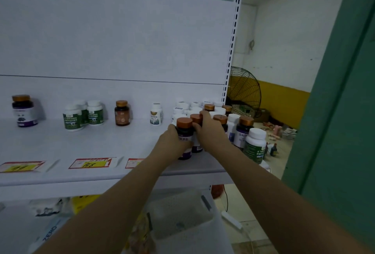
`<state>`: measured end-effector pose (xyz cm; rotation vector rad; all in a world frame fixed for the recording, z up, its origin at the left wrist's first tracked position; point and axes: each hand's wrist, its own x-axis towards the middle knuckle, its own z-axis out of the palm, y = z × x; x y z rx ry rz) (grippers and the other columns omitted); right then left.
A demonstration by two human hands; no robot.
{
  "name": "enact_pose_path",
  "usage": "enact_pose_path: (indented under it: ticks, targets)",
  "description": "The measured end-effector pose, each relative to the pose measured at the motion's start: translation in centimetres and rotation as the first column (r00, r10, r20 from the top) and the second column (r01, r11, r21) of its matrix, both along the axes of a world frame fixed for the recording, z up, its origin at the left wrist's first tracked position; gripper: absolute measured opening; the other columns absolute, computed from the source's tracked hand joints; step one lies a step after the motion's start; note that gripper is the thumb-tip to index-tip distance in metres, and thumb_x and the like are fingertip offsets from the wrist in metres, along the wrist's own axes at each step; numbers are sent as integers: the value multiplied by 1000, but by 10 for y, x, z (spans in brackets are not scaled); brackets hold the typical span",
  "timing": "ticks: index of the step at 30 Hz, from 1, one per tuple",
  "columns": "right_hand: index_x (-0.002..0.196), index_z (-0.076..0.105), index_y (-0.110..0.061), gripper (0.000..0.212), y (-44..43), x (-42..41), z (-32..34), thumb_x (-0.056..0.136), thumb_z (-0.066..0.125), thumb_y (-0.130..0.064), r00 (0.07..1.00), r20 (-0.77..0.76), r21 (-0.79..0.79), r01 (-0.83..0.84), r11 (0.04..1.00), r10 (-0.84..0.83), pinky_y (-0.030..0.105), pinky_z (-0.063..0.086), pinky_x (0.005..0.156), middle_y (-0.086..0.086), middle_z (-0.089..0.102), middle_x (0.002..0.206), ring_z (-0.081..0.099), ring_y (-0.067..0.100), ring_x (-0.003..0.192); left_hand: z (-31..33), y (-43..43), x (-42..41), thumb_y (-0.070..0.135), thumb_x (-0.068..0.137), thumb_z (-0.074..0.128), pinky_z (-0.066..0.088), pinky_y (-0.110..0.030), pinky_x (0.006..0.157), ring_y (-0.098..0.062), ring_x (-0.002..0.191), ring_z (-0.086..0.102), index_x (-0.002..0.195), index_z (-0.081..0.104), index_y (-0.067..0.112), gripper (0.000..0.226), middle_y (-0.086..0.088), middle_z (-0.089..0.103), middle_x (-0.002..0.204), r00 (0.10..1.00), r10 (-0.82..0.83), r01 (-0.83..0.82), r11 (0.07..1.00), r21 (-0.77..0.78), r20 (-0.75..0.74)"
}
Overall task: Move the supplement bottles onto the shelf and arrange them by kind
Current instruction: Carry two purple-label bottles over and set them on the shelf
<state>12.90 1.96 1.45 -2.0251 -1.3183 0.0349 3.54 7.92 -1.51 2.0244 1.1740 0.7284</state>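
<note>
On the white shelf (85, 146), a crowd of supplement bottles stands at the right end. My left hand (172, 142) wraps a dark bottle with a copper cap (184, 124) near the front. My right hand (211, 130) grips the copper-capped dark bottle (196, 119) just behind it. White-capped bottles (183, 105) fill the back right. A green-label white bottle (255, 144) stands at the shelf's right edge. Further left stand a small white bottle (156, 114), a brown bottle (122, 113), three green-label bottles (83, 115) and a purple-label dark bottle (23, 110).
Price tags (91, 163) line the shelf's front lip. A black fan (244, 91) stands on the floor to the right, beyond the upright post (233, 36). A green door frame (332, 111) is at the far right. Packages (178, 215) lie on the lower shelf.
</note>
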Motion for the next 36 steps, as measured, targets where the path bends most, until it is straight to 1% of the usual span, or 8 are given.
enact_pose_path:
  ticks: [6,10,12,17,21,25,28,36]
  targets:
    - [128,50,-6,37,-2,4,4,95,54,-23,996,-83,76,-6,997,12,26,39,73,13,61,119,57,25,102,1,0,-6,24,78,73,40,-18,55,-21,88,58,118,50,9,49,-10,63,109,989,-31,38,998,-45,142]
    - [121,47,-13,38,-12,0,11,90,62,-29,972,-195,270,-74,960,129,20,39,63,3,53,104,50,15,89,14,-13,-24,16,81,69,46,-18,59,-22,93,59,121,43,12,47,-9,58,109,906,-43,92,991,-96,420]
    - [115,44,-20,35,-17,-2,19,89,63,-33,932,-293,347,-105,932,214,26,47,71,2,52,108,54,18,95,22,-19,-36,12,81,68,47,-20,62,-21,90,60,116,39,16,45,-7,57,105,848,-45,105,991,-85,528]
    - [117,46,-19,33,-30,-14,38,91,59,-35,581,-669,489,-125,863,464,44,52,87,-1,63,105,62,16,90,38,-25,-63,6,82,65,56,-38,75,-21,85,60,120,37,18,48,-8,54,100,725,-18,176,971,-161,689]
    - [96,59,-10,29,-42,-31,37,92,53,-39,253,-783,567,-86,819,568,37,53,71,7,66,79,63,21,69,45,-31,-81,5,80,65,55,-44,78,-31,92,59,123,41,18,51,-17,54,111,649,-36,287,937,-200,760]
    - [87,62,-13,44,-50,-48,33,87,54,-56,251,-790,546,-126,828,560,35,52,69,3,66,66,62,19,60,51,-47,-95,33,84,65,55,-38,68,-23,74,64,121,48,14,44,-10,62,92,618,-82,433,866,-251,782]
    - [85,61,-14,48,-52,-62,32,84,53,-61,251,-799,523,-157,838,546,35,52,69,2,66,64,62,17,56,53,-57,-102,55,85,53,54,-29,58,-16,58,64,99,58,17,41,-5,65,74,600,-50,493,809,-320,799]
    - [89,62,-15,50,-56,-84,35,87,47,-63,332,-774,494,-217,842,539,31,54,62,1,69,65,64,16,57,57,-69,-131,55,85,53,51,-29,56,-18,57,57,88,56,19,36,-4,59,67,650,-73,388,888,-248,756]
